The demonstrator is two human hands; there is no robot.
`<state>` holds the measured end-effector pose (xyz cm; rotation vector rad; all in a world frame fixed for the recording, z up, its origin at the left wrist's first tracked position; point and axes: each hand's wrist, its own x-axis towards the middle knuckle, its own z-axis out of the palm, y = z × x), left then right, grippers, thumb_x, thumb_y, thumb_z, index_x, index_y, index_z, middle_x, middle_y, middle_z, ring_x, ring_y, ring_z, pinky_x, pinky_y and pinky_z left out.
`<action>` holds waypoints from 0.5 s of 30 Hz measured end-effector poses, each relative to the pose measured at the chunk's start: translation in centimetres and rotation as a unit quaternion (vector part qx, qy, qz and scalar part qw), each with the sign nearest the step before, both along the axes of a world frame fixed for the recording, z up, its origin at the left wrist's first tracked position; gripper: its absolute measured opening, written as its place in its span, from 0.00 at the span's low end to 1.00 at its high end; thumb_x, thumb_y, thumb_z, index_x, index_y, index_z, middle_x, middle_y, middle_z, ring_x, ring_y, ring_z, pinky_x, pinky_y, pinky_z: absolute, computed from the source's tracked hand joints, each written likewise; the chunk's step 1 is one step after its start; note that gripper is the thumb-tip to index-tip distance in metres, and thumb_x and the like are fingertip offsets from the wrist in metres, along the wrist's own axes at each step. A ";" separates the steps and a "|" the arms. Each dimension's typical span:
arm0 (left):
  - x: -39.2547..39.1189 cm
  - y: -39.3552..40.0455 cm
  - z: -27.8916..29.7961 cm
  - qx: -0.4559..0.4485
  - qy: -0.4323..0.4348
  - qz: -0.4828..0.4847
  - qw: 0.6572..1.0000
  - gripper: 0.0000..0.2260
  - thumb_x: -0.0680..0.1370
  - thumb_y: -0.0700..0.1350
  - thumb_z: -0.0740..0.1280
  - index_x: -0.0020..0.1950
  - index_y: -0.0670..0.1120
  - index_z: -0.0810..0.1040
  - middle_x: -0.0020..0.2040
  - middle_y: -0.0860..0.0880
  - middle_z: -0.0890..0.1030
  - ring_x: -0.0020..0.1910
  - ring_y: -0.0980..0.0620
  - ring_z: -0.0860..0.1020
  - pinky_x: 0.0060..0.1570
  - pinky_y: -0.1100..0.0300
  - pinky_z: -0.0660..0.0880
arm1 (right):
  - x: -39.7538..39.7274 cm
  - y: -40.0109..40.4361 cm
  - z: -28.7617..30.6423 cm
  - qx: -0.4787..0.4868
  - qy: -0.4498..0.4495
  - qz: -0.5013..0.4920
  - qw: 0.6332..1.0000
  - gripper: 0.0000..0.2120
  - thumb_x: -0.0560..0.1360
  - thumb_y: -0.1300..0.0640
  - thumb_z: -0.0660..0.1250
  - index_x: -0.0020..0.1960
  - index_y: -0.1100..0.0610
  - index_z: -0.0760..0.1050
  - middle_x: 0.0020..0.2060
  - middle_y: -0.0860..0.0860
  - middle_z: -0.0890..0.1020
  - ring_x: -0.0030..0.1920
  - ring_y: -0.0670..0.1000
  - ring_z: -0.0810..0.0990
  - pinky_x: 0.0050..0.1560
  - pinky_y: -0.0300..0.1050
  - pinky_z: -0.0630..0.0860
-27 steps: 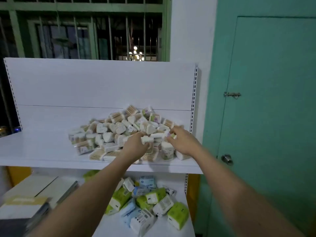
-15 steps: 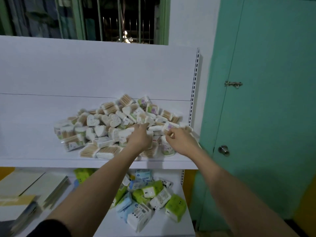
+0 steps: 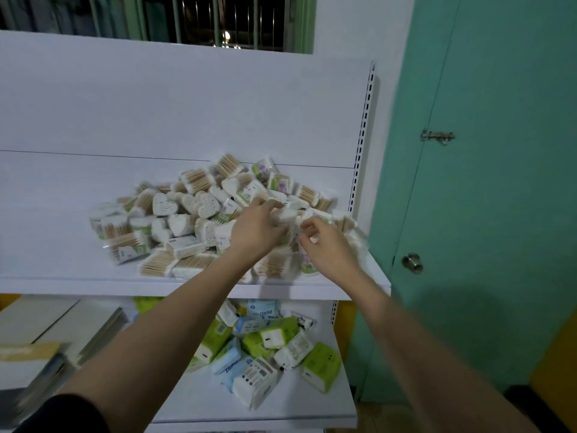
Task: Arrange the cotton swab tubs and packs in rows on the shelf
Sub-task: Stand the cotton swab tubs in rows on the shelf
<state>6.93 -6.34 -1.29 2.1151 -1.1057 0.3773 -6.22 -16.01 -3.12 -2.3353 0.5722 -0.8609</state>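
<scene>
One white shelf (image 3: 62,276) is bearing a single loose heap of cotton swab tubs and packs (image 3: 193,220), too many and too blurred to count, lying toward its right half. About five heart-shaped tubs (image 3: 164,204) are showing their swab tips. Two hands are reaching into the heap's right side: the left hand (image 3: 256,232) is curling round a white pack (image 3: 282,214), while the right hand (image 3: 327,245) is pinching something small and blurred.

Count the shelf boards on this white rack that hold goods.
2: the upper shelf carrying the cotton swab pile, and the lower shelf beneath it with green and blue packs. Any boards lower down are out of view.
</scene>
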 end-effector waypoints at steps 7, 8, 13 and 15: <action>-3.4 4.5 1.3 -0.168 0.145 -0.048 0.974 0.17 0.73 0.49 0.74 0.60 0.49 0.77 0.55 0.48 0.72 0.46 0.54 0.77 0.34 0.66 0.77 | -0.8 2.6 0.5 0.117 -0.082 0.126 0.982 0.21 0.76 0.52 0.71 0.66 0.48 0.69 0.52 0.42 0.76 0.44 0.41 0.79 0.45 0.40 0.77; -3.9 5.3 1.2 -0.174 0.164 -0.057 0.969 0.18 0.73 0.49 0.74 0.60 0.49 0.76 0.55 0.48 0.73 0.44 0.55 0.78 0.31 0.67 0.77 | -0.9 3.1 0.4 0.120 -0.094 0.133 0.979 0.19 0.76 0.54 0.71 0.64 0.47 0.69 0.52 0.42 0.76 0.43 0.42 0.80 0.43 0.40 0.77; -5.1 9.6 0.1 -0.162 0.149 -0.001 0.976 0.19 0.71 0.53 0.75 0.60 0.54 0.75 0.53 0.51 0.78 0.45 0.54 0.80 0.41 0.60 0.79 | -0.5 6.1 -1.1 0.149 -0.093 0.191 0.966 0.16 0.78 0.53 0.69 0.62 0.46 0.69 0.51 0.39 0.76 0.47 0.44 0.80 0.47 0.44 0.79; -5.3 11.9 -0.3 -0.149 0.128 0.038 0.980 0.19 0.71 0.54 0.75 0.60 0.55 0.75 0.54 0.52 0.78 0.43 0.56 0.80 0.42 0.57 0.79 | 0.0 7.2 -1.4 0.123 -0.056 0.208 0.969 0.14 0.79 0.52 0.66 0.63 0.49 0.70 0.50 0.41 0.76 0.50 0.45 0.78 0.48 0.42 0.76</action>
